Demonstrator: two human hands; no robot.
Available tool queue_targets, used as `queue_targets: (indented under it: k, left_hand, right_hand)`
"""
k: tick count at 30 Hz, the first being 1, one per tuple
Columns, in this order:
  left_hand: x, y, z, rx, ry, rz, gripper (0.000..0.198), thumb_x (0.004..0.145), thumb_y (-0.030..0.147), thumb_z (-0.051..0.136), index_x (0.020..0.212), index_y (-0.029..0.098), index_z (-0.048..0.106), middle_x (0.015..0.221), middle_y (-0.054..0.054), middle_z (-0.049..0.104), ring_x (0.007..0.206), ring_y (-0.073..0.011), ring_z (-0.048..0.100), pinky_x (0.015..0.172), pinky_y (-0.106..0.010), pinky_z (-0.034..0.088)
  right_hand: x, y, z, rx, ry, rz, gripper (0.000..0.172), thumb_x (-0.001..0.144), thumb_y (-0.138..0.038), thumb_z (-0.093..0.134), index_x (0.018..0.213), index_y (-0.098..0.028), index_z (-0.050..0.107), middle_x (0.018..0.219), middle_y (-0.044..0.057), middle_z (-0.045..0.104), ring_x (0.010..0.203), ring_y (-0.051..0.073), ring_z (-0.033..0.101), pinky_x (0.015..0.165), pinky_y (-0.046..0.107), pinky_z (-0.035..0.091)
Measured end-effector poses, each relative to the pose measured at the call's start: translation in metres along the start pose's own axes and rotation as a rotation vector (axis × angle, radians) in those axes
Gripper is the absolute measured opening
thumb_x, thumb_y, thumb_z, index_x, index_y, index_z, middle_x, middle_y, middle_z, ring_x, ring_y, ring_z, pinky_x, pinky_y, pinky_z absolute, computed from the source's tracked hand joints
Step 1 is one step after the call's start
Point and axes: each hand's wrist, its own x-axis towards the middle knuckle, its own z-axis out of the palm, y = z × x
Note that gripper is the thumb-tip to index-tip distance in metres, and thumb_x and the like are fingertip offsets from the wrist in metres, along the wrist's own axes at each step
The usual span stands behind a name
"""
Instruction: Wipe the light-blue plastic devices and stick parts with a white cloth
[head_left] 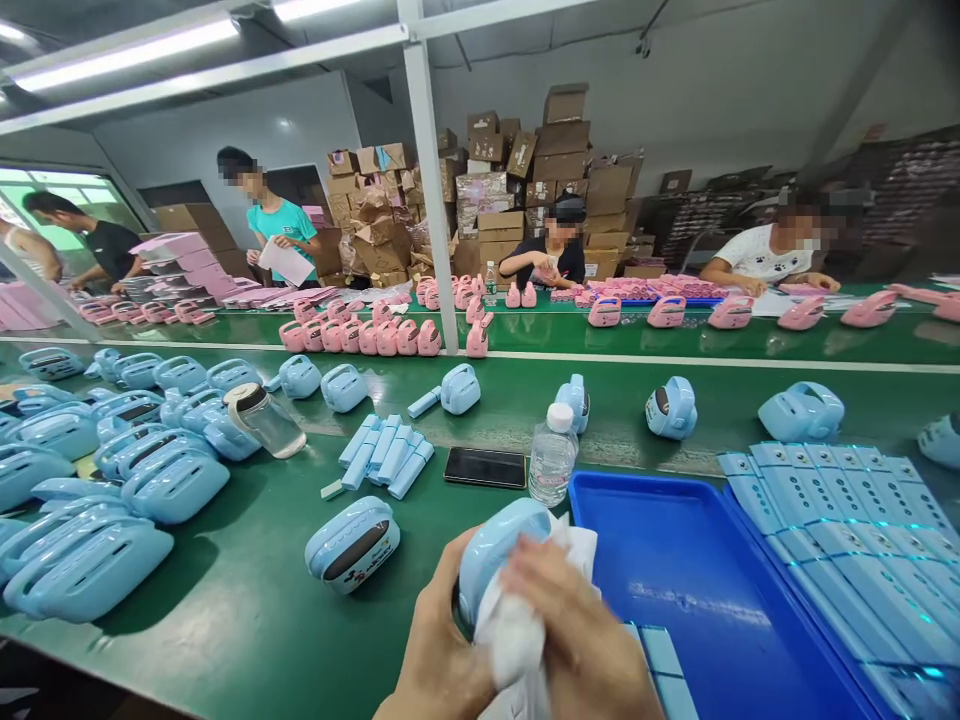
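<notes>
A light blue plastic case with a carry handle (495,545) is gripped in my left hand (442,630), fingers wrapped round its side. Against its near face my right hand (577,620), smeared by motion, presses a white cloth (514,625). The cloth hides much of the case's front. Left of my hands, a similar blue case with a dark panel and a cartoon print (354,545) rests on the green table (247,620). Behind it lies a small pile of blue strip-shaped parts (386,455).
A black phone (485,467) and a water bottle (553,455) stand beyond my hands. To the right are a blue tray (675,560) and rows of blue panels (847,560). Many blue cases (172,475) crowd the left, near a clear jar (266,420). Co-workers sit or stand beyond pink cases (386,338).
</notes>
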Motion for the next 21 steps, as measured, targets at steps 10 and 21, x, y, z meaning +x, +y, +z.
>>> queue_targets:
  k: [10,21]
  left_hand:
    - [0.016,0.032,0.018,-0.963,0.118,-0.785,0.042,0.094,0.047,0.072,0.111,0.009,0.075,0.077,-0.007,0.078,0.064,-0.0159,0.074,0.055,-0.019,0.059]
    - [0.026,0.034,0.030,-0.928,0.282,-0.736,0.048,0.100,0.047,0.060,0.127,0.009,0.068,0.090,-0.014,0.082,0.069,-0.0253,0.078,0.054,-0.029,0.058]
  right_hand:
    - [0.000,-0.012,0.015,-0.240,0.132,-0.202,0.034,0.108,-0.015,0.052,0.135,-0.025,0.069,0.135,0.004,0.071,0.132,0.020,0.057,0.117,0.031,0.046]
    - [-0.001,0.008,0.010,-0.140,0.205,-0.192,0.039,0.099,-0.010,0.061,0.131,-0.028,0.075,0.125,0.005,0.077,0.120,0.023,0.069,0.100,0.033,0.062]
